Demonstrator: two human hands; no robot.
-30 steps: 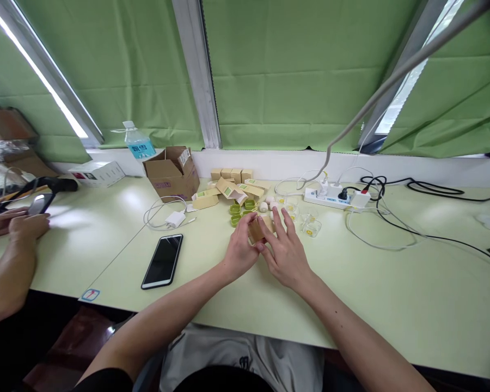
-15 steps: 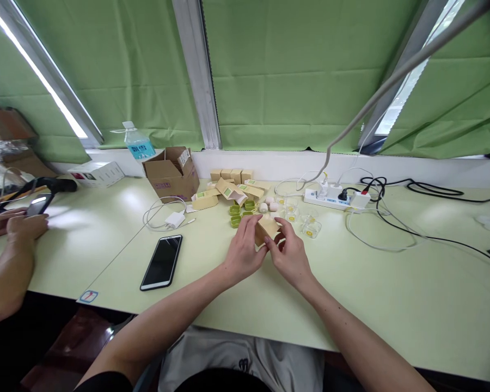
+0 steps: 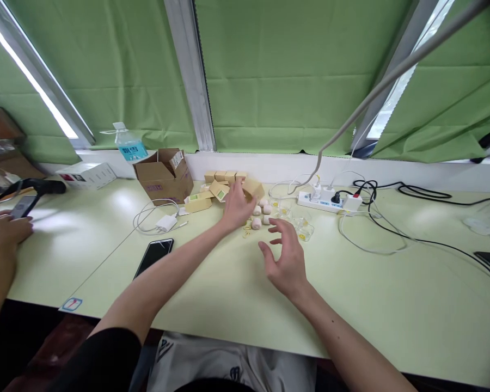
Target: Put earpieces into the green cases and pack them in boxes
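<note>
Left hand (image 3: 237,208) partly hides tan box (image 3: 255,189); grip unclear

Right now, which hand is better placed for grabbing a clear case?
Probably your right hand: it is open, empty and close to the nearest clear case, while your left hand is farther off, by the small boxes.

At the far middle, my left hand (image 3: 237,209) holds a small tan box (image 3: 254,189) beside other tan boxes (image 3: 198,205). My right hand (image 3: 286,261), nearer, has its fingers curved and apart beside pale rolls (image 3: 256,224) and clear containers (image 3: 306,233); to the left, my forearm (image 3: 175,275) partly hides a phone (image 3: 152,255).
</note>
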